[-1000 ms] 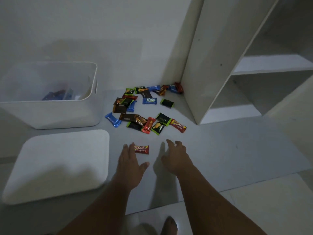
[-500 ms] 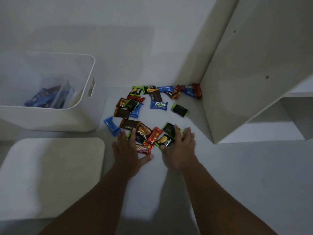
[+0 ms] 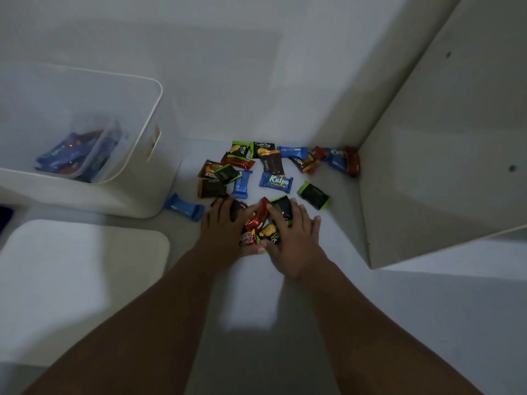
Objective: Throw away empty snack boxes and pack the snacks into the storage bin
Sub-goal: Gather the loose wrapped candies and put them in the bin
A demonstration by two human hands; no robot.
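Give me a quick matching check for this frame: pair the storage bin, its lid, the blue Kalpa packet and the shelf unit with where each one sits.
Things:
1. storage bin
2. lid
3. blue Kalpa packet
4. shelf unit

Places:
A. flat on the floor, bottom left
B. among the loose snacks, just beyond both hands
C. standing along the right side
D. upper left, open, packets already inside

Pairs: 1-D, 2-A, 3-B, 4-C

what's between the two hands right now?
In the head view, a small bunch of snack packets sits between the left hand and right hand: a red wrapper, a green-edged packet and a red-and-blue one.
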